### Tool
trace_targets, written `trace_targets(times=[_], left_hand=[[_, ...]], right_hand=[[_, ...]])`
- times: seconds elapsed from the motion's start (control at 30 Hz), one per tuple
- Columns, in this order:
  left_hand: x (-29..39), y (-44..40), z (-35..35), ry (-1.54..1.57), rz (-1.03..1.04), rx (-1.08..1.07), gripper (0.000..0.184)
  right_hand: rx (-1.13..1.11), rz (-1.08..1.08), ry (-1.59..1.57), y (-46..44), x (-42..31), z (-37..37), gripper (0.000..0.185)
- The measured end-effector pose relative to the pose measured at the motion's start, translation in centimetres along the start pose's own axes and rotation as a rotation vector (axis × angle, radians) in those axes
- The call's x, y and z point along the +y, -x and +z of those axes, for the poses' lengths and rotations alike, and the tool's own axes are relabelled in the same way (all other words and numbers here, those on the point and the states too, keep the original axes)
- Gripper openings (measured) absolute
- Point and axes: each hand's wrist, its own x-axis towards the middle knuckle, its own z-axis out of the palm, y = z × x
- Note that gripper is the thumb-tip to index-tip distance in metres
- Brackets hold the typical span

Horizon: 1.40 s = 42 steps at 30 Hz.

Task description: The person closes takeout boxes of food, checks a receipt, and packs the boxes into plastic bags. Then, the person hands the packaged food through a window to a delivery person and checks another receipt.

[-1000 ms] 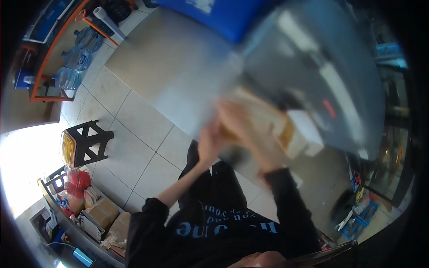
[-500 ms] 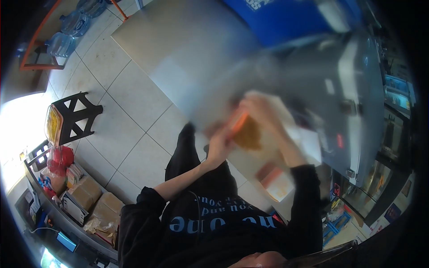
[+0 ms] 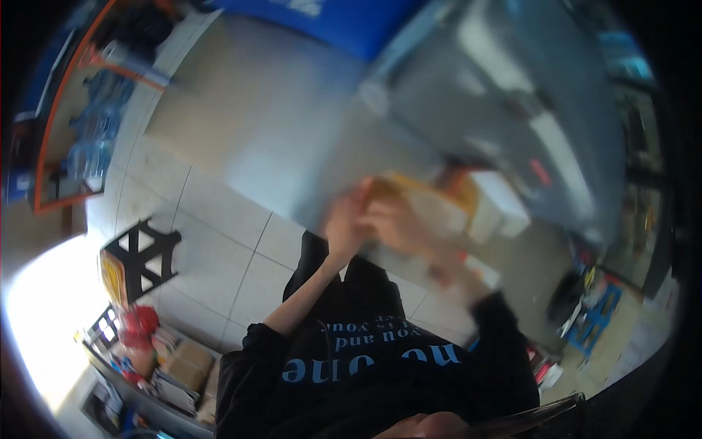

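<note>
My left hand [image 3: 346, 225] and my right hand [image 3: 395, 225] are close together over the front edge of the grey table [image 3: 241, 117], in front of my body. Both are blurred, with their fingers curled in. At the left fingers shows a smear of orange; what it belongs to cannot be made out. A golden-brown patch [image 3: 387, 192] lies just beyond the right fingers, its kind unclear. To the right stands a white box [image 3: 501, 203] with orange and brown beside it. Under my right forearm lies a small white-and-red item [image 3: 479, 271], partly hidden.
A large grey case or machine [image 3: 468, 110] occupies the table's right side, and a blue object [image 3: 329, 22] lies at the far edge. On the tiled floor to the left stands a black stool [image 3: 142, 260]. Water bottles [image 3: 95, 157] and cardboard boxes [image 3: 183, 366] are further left.
The view has turned and shifted. My right hand has come down and in beside my left. The orange strip seen stretched between both hands is now mostly hidden by them.
</note>
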Motion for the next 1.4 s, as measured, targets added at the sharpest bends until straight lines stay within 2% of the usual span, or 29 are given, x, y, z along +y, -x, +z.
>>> trace_targets(times=[0.07, 0.1, 0.17, 0.2, 0.23, 0.3, 0.37, 0.4, 0.43, 0.5, 0.57, 0.63, 0.67, 0.73, 0.8, 0.87, 0.93, 1.0, 1.07, 1.1, 1.13, 1.17, 1.2, 1.23, 1.27, 1.3, 1.33, 1.37, 1.4], left_hand=[[0.4, -1.0, 0.1, 0.006, 0.147, -0.087, 0.038], [-0.1, -1.0, 0.5, -0.002, 0.108, -0.12, 0.041], [-0.8, -0.6, 1.0, -0.019, 0.045, -0.147, 0.042], [-0.5, -0.4, 0.9, -0.027, 0.023, -0.142, 0.04], [-0.3, 0.0, 0.5, -0.021, 0.096, 0.036, 0.04], [4.0, -1.9, -1.5, -0.023, 0.207, 0.183, 0.04], [10.0, -6.3, -3.4, -0.095, 0.6, 0.144, 0.044], [11.7, -8.5, -3.6, -0.118, 0.739, 0.124, 0.046], [12.3, -11.6, -3.5, -0.339, 0.533, -0.48, 0.054], [14.1, -13.3, -2.2, -0.57, 0.311, -1.057, 0.061], [15.2, -11.3, 0.2, -0.773, 0.726, -1.476, 0.07], [11.6, -7.2, 5.1, -0.487, 1.201, -0.991, 0.073], [11.4, -7.1, 6.2, -0.477, 1.227, -0.973, 0.073], [11.8, -6.9, 8.0, -0.702, 1.165, -1.191, 0.07], [12.0, -7.7, 8.3, -0.704, 1.063, -1.316, 0.068], [12.8, -9.6, 8.7, -0.712, 0.945, -1.428, 0.067], [14.8, -11.7, 8.5, -0.545, 0.568, -1.825, 0.065], [14.6, -11.5, 7.9, -0.552, 0.617, -1.813, 0.065], [13.7, -10.4, 7.5, -0.55, 0.665, -1.786, 0.065], [12.3, -9.2, 7.2, -0.641, 0.804, -1.566, 0.065], [11.0, -8.3, 7.3, -0.727, 0.927, -1.329, 0.064], [9.4, -7.5, 7.7, -0.72, 0.91, -1.303, 0.064], [7.4, -6.5, 8.1, -0.424, 0.954, -1.003, 0.067], [5.8, -5.4, 7.4, -0.148, 0.971, -0.694, 0.069], [5.0, -4.4, 5.9, -0.157, 0.948, -0.677, 0.069], [4.8, -3.6, 4.3, -0.43, 0.892, -0.448, 0.071], [5.7, -3.1, 1.4, -0.523, 0.693, -0.421, 0.072], [6.7, -2.6, -1.6, -0.622, 0.494, -0.398, 0.074], [7.8, -2.5, -5.9, -0.523, 0.17, -0.566, 0.076]], right_hand=[[0.334, 0.458, -0.269, 5.0, -2.6, 0.4, 0.016], [0.364, 0.487, -0.257, 7.7, -3.3, 1.6, 0.016], [0.904, 1.234, -0.359, 13.1, -3.4, 5.5, 0.025], [0.942, 1.262, -0.362, 14.0, -3.0, 6.9, 0.025], [0.999, 1.203, -0.401, 14.7, -2.3, 8.3, 0.03], [1.103, 1.159, -0.452, 15.0, -1.2, 8.7, 0.034], [1.112, 1.188, -1.097, 15.0, -1.2, 7.7, 0.039], [1.064, 1.114, -0.882, 15.1, -0.9, 8.2, 0.038], [1.029, 1.047, -0.659, 15.3, -0.6, 8.7, 0.037], [1.099, 1.126, -1.191, 15.0, 0.0, 6.7, 0.033], [1.083, 1.201, -1.186, 14.8, 0.4, 6.3, 0.03], [1.027, 1.156, -1.026, 15.1, 2.3, 9.5, 0.028], [0.94, 1.291, -1.025, 14.5, 2.6, 9.3, 0.025], [1.028, 1.366, -1.057, 13.7, 2.2, 8.5, 0.023], [1.049, 1.386, -1.116, 12.9, 0.9, 7.9, 0.022], [1.137, 1.349, -0.922, 11.8, 0.2, 7.6, 0.02], [1.173, 1.355, -0.917, 11.5, 0.3, 7.8, 0.019], [1.199, 1.352, -0.897, 11.2, 0.3, 7.1, 0.018], [0.96, 1.423, -0.88, 11.4, 0.2, 6.1, 0.022], [0.946, 1.411, -0.866, 11.5, 0.1, 6.2, 0.022], [0.93, 1.355, -0.558, 11.7, 0.3, 6.5, 0.024], [0.897, 1.277, -0.262, 11.4, 0.6, 6.5, 0.027], [1.027, 1.18, -0.285, 10.0, -1.5, 3.2, 0.034], [1.001, 1.164, -0.297, 9.1, -0.9, 4.9, 0.034], [0.92, 1.074, -0.055, 8.2, 0.3, 7.6, 0.036], [0.75, 1.142, -0.011, 6.8, -0.2, 7.3, 0.039], [0.574, 1.19, 0.04, 5.2, -0.8, 6.8, 0.042], [0.559, 1.16, 0.043, 4.0, -1.5, 5.1, 0.042], [0.52, 1.154, 0.203, 2.8, -1.7, 3.8, 0.042]])
